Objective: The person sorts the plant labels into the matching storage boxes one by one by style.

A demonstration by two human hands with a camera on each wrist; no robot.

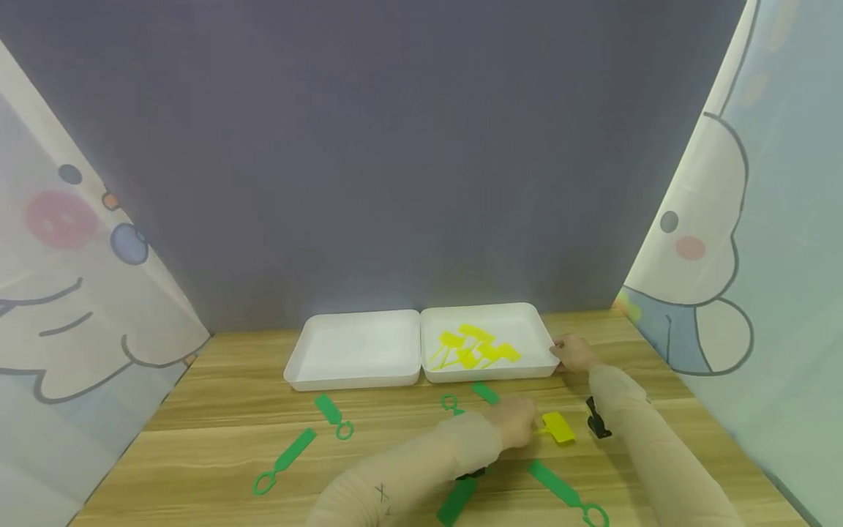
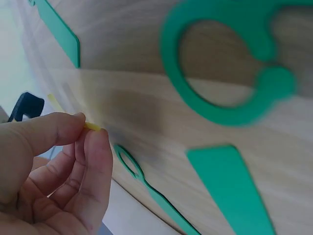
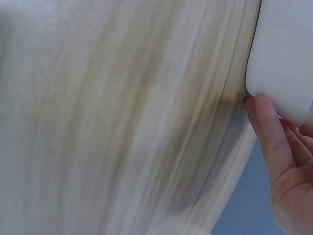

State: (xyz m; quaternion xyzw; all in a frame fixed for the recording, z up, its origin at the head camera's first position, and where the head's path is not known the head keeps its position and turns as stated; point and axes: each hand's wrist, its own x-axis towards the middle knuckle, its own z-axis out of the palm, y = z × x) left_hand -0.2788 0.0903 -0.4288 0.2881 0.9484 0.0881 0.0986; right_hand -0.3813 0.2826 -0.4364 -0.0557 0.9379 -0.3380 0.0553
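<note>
My left hand (image 1: 516, 421) is over the table and pinches the thin end of a yellow tag (image 1: 558, 427) between thumb and fingertips. In the left wrist view only a narrow yellow strip (image 2: 92, 126) of that tag shows at the fingertips. At the front right corner of the right-hand white tray (image 1: 540, 372), my right hand (image 1: 574, 353) holds the edge. Its fingertips press the tray's outer corner (image 3: 279, 73) in the right wrist view, with the thumb partly out of frame. Several yellow tags (image 1: 489, 351) lie in a loose pile inside this tray.
A second white tray (image 1: 356, 377) adjoins on the left. Green tags with ring ends lie scattered on the wooden table (image 1: 217, 410), among them one tag (image 1: 295, 448) at left and one (image 1: 556, 483) at front right. A dark panel (image 1: 408, 161) stands behind.
</note>
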